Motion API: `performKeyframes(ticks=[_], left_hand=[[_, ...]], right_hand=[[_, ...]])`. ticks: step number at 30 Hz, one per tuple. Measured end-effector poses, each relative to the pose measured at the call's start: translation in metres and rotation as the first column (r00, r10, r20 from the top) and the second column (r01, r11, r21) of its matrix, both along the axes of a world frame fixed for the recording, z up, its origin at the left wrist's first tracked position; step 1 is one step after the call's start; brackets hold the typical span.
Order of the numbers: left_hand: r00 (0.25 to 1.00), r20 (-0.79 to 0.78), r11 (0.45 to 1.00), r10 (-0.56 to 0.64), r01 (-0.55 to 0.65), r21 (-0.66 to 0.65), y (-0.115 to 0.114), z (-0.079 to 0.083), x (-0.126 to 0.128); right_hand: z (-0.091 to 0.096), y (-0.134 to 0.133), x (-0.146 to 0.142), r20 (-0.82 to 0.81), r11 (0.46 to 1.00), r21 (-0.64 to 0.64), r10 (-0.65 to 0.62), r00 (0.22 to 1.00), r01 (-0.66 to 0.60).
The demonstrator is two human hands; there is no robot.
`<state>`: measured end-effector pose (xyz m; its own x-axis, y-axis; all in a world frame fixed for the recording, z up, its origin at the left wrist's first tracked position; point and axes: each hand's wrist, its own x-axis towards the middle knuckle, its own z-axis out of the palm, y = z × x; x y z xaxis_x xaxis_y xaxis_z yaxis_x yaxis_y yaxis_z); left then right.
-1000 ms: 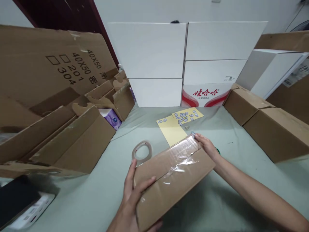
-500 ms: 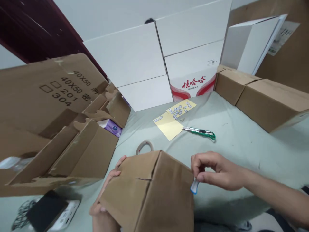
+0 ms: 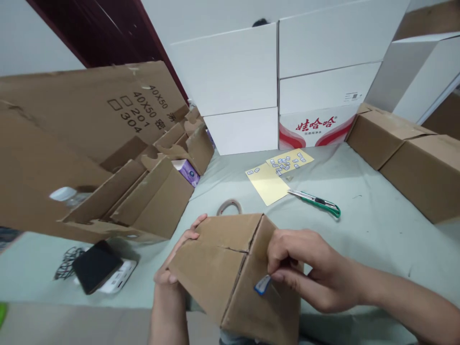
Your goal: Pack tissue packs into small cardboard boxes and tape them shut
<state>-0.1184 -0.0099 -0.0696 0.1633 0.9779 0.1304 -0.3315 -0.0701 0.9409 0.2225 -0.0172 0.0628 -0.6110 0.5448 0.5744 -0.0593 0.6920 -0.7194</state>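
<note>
A brown cardboard box [image 3: 215,258] is tilted at the table's near edge, with a slit running along its corner. My left hand [image 3: 181,249] grips it from the left side, fingers over the far edge and part of the palm hidden. A small white sticker with a blue border [image 3: 262,284] is pinched between the thumb and finger of my right hand [image 3: 302,266]. It is held against or just in front of the box's right face; I cannot tell whether it touches. Behind the box lies a roll of tape [image 3: 229,206], partly covered by it.
Yellow sheets [image 3: 268,184] bearing several small stickers lie mid-table, beside a green utility knife [image 3: 316,201] with its blade out. Cardboard organisers [image 3: 154,196] stand left, near a black phone [image 3: 97,266] on a white device. White boxes [image 3: 240,129] form the back; brown boxes [image 3: 413,177] line the right.
My right hand has moved left with the sticker, from beside the box's right edge to over its right face. The camera view has shifted, so the surroundings appear further right.
</note>
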Motion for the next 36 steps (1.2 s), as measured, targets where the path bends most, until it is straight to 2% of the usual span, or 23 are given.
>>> performKeyframes(ticks=[2, 4, 6, 9, 12, 15, 19, 22, 28, 31, 36], left_hand=[[0.999, -0.007, 0.998, -0.032, 0.033, 0.05, 0.0, 0.0, -0.001], [0.998, -0.026, 0.995, -0.054, 0.056, 0.084, 0.0, 0.0, -0.002], [0.997, -0.049, 0.993, -0.053, 0.057, 0.105, 0.0, 0.001, -0.002], [0.994, -0.094, 0.99, -0.053, 0.064, 0.126, 0.0, 0.003, -0.002], [0.99, -0.126, 0.986, -0.068, 0.085, 0.141, 0.0, 0.003, -0.003], [0.978, -0.199, 0.98, -0.06, 0.095, 0.175, -0.002, 0.004, -0.004], [0.948, -0.316, 0.978, -0.031, 0.095, 0.187, -0.009, 0.005, -0.004], [0.932, -0.363, 0.974, -0.012, 0.094, 0.208, -0.011, 0.004, -0.005], [0.907, -0.418, 0.961, -0.054, 0.16, 0.224, -0.008, 0.008, -0.004], [0.922, -0.38, 0.958, -0.071, 0.169, 0.232, -0.008, 0.01, 0.0], [0.927, -0.368, 0.95, -0.071, 0.175, 0.258, -0.007, 0.011, 0.003]], right_hand=[[-0.003, -0.002, -0.007, 0.005, 0.987, 0.133, -0.088, 0.996, 0.086], [-0.008, -0.006, -0.011, -0.004, 0.948, 0.245, -0.209, 0.978, 0.204], [-0.014, -0.013, -0.013, -0.032, 0.903, 0.281, -0.329, 0.944, 0.325], [-0.023, -0.024, -0.014, -0.053, 0.861, 0.254, -0.442, 0.895, 0.441], [-0.035, -0.029, -0.012, 0.006, 0.862, 0.155, -0.489, 0.872, 0.482], [-0.048, -0.029, -0.009, 0.083, 0.878, -0.062, -0.47, 0.879, 0.475], [-0.056, -0.029, -0.005, 0.08, 0.826, -0.324, -0.462, 0.883, 0.461], [-0.054, -0.03, -0.002, 0.058, 0.815, -0.449, -0.383, 0.922, 0.367], [-0.055, -0.033, 0.002, -0.072, 0.782, -0.581, -0.327, 0.942, 0.227], [-0.055, -0.033, 0.002, -0.049, 0.801, -0.548, -0.319, 0.947, 0.242], [-0.07, -0.044, 0.008, -0.012, 0.766, -0.579, -0.351, 0.936, 0.28]])
